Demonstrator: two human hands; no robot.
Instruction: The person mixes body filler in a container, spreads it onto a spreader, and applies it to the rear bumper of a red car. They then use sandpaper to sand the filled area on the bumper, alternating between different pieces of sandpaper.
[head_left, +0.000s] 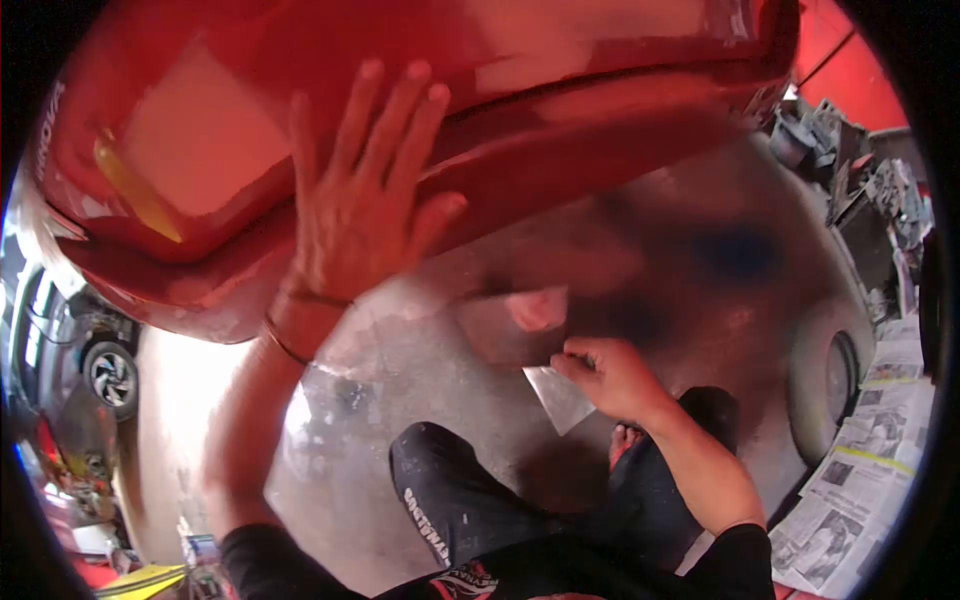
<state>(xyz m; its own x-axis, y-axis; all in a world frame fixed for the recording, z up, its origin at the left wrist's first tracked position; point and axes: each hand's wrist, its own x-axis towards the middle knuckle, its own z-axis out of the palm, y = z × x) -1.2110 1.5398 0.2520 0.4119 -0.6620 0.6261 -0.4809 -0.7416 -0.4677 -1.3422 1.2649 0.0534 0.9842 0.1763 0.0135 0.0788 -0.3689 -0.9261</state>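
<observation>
Spread over the red car panel, my left hand has its fingers apart and holds nothing; whether the palm touches the paint cannot be told. A dark band circles that wrist. Lower and to the right, my right hand pinches a thin, light-coloured sheet, which hangs below the fingers over the floor. A dull, pale patch shows on the panel to the left of my left hand, with a yellow strip beside it.
Newspaper sheets lie at the right, near a round wheel-like object and piled parts. Another car's wheel is at the left. My knees are bent above the grey floor.
</observation>
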